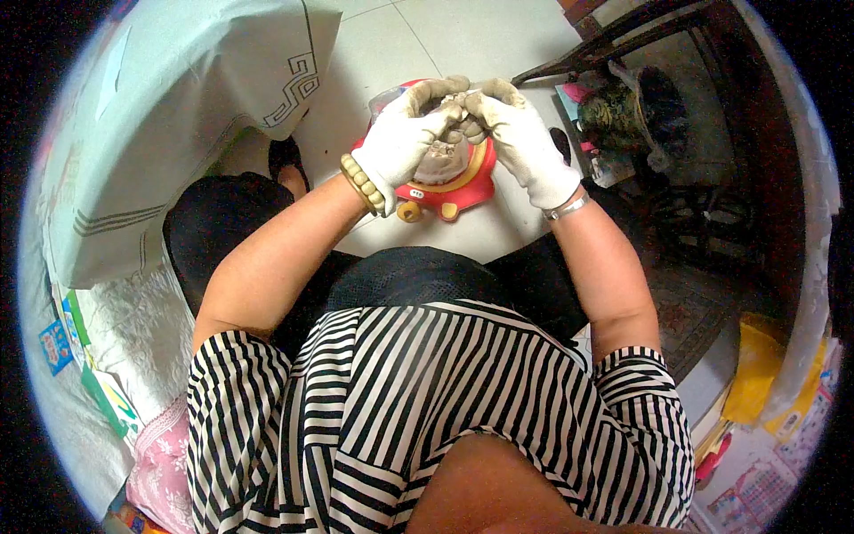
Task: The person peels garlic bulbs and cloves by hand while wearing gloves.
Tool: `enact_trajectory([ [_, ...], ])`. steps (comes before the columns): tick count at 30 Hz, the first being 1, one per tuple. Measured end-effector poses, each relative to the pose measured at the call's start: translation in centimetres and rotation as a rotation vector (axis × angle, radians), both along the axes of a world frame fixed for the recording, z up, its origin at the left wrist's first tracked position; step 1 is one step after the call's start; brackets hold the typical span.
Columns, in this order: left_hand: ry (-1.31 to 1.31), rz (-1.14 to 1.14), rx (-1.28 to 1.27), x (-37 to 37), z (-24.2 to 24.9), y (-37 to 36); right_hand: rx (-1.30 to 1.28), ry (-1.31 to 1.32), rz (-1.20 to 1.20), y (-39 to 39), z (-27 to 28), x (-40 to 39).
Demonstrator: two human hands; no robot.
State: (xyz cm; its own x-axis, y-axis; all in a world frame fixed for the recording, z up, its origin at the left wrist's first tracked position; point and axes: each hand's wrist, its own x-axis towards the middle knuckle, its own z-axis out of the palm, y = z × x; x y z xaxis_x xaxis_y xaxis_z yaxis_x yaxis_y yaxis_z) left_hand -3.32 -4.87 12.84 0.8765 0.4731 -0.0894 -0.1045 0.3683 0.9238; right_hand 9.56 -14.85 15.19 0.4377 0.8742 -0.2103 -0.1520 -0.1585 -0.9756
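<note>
Both of my hands wear white gloves with greyish, soiled fingers. My left hand [405, 129] and my right hand [516, 129] meet at the top centre, fingers bent and pressed together around a small pale, crumbly piece [460, 101]. Its exact kind is too small to tell. Below them a whitish container [443, 167] with greyish matter inside stands on a red and yellow base [463, 191] on the floor. A beaded bracelet circles my left wrist, and a silver band my right.
A table with a pale green cloth [191, 116] is at the left. Dark wooden furniture [712, 133] stands at the right, with a patterned bundle [614, 116] beside it. Yellow packaging [761, 369] lies at the lower right. Light floor tiles [400, 40] show ahead.
</note>
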Motion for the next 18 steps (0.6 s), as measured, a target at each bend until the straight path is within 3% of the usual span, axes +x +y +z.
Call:
enact_trajectory([
  [5,-0.010,0.058,-0.077,-0.1,1.0,0.0,0.025,0.230,-0.035,0.1,0.6,-0.5],
  [10,-0.021,0.098,-0.110,-0.2,1.0,0.3,0.042,0.121,0.016,-0.2,1.4,-0.8],
  [13,0.031,0.086,0.049,-0.4,1.1,0.3,-0.003,-0.022,0.010,-0.1,0.8,-0.6],
  [18,0.001,0.092,0.060,-0.2,0.7,0.1,0.002,-0.002,-0.021,0.0,0.7,-0.7],
])
